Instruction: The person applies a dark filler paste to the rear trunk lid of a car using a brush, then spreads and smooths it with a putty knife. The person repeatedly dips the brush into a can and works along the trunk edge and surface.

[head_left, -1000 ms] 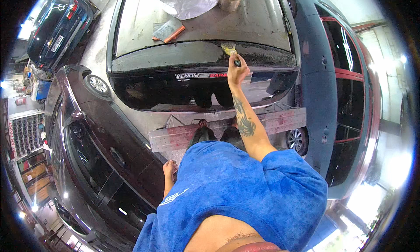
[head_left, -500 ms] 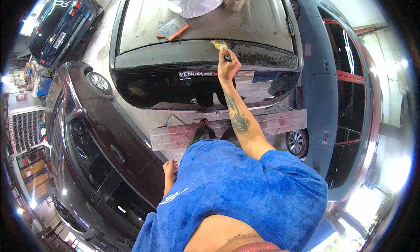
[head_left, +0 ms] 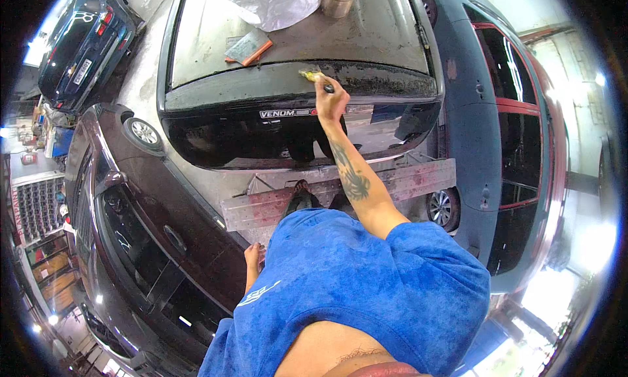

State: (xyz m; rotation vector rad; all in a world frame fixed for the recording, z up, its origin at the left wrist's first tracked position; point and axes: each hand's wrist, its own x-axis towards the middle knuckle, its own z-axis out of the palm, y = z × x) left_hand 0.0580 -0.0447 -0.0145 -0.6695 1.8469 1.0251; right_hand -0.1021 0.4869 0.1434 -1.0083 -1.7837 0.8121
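My right hand [head_left: 332, 102] is closed around the dark handle of a paintbrush [head_left: 311, 76] with yellowish bristles. The bristles meet the dull grey strip along the near edge of the black vehicle's top panel [head_left: 229, 88]. To the right of the brush, that strip looks darker and rough, as if coated. My left hand [head_left: 252, 254] hangs low beside my blue shirt with its fingers curled. Part of it is hidden, and I cannot make out what, if anything, it holds.
On the panel lie an orange-edged grey block [head_left: 248, 48], a crumpled silvery sheet [head_left: 278, 4] and a stained tin can [head_left: 337, 0]. I stand at a metal plank [head_left: 392, 184]. A dark maroon car [head_left: 176, 194] flanks me on the left, a blue-grey one [head_left: 468, 148] on the right.
My right hand has moved the brush a little left along the panel's edge. The view has shifted slightly. My left hand stays low at my side.
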